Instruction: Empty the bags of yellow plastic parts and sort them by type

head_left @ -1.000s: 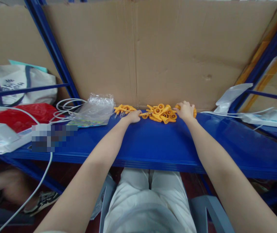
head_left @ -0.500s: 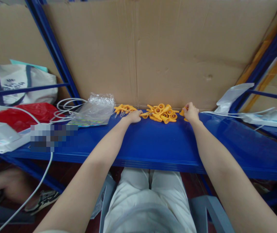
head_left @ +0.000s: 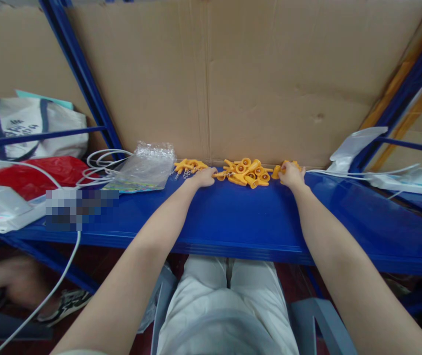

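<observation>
The pile (head_left: 248, 176) of yellow pieces lies on the blue bench (head_left: 240, 217), hard by the cardboard (head_left: 270, 88), with the two hands flanking it. Just left of the pile, the left hand (head_left: 204, 178) rests low with its fingers curled in; a yellow end and a bit of chain show by its fingertips, but whether it grips them I cannot tell. The right hand (head_left: 292, 175), just right of the pile, has its fingers half bent over a few more yellow pieces (head_left: 276, 171), which peep out on both sides; whether it clasps them or merely rests on them is hidden. Further left of the pile, beyond the left hand, chained pieces (head_left: 186, 164) lie with their chains towards the bench's front edge, perhaps so each stays untangled. Keeping these groups apart probably stops them mixing, and the cardboard likely serves as a backstop. The clear bag (head_left: 140, 170), well left of the pile, and the white strip (head_left: 29, 214), further left again, seem set aside so the bench before the person suits both arms.
</observation>
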